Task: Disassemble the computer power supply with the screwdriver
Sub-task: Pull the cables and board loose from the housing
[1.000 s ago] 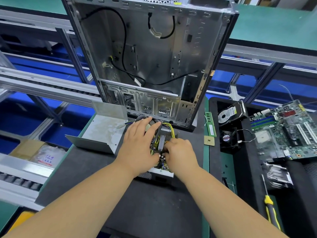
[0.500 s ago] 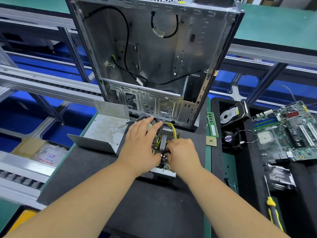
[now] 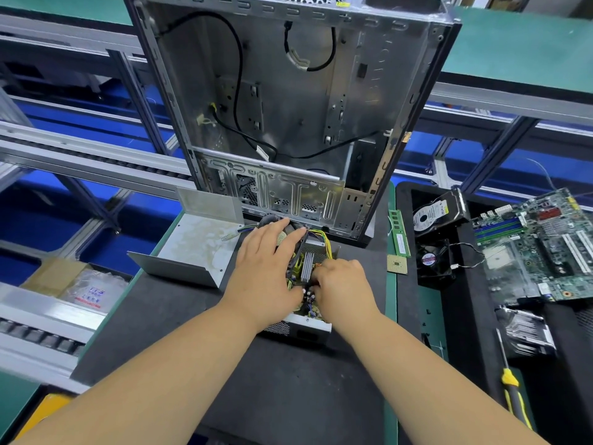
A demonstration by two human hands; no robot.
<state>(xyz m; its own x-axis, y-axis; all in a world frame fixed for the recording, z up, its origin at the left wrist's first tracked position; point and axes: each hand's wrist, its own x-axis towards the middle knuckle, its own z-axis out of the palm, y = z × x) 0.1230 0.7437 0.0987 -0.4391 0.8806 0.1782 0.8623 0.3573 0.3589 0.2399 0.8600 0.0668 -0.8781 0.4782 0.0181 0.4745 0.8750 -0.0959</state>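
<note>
Cover (image 3: 195,248): grey sheet-metal lid, already off, lying open side up at centre left of the frame, just beside the supply.
Left hand (image 3: 266,274): palm down over the left half of the supply, fingers spread and nearly flat, tips reaching the fan end by the case; it presses rather than grips, and nothing is seen clasped in it.
Supply (image 3: 305,326): open tray at frame centre on the dark surface (image 3: 282,390), its near wall visible below both wrists; heat sink and yellow and black wires show between the hands.
Right hand (image 3: 345,287): fingers curled down into the right half of the supply, just beside the heat sink; what they pinch is hidden, so I cannot tell whether it holds a part.
Case (image 3: 288,107): empty chassis standing upright behind the supply, filling the upper centre.
Screwdriver (image 3: 513,393): yellow and black handle, lying at lower right, well apart from both hands and untouched.
Step in hand (judgement): freeing the circuit board or its wiring from the tray by hand.
Doing it well (judgement): steady the tray with the left hand, lift evenly, ease wires clear of the metal edges, and avoid touching the capacitors; any remaining board screws call for the screwdriver first.
</note>
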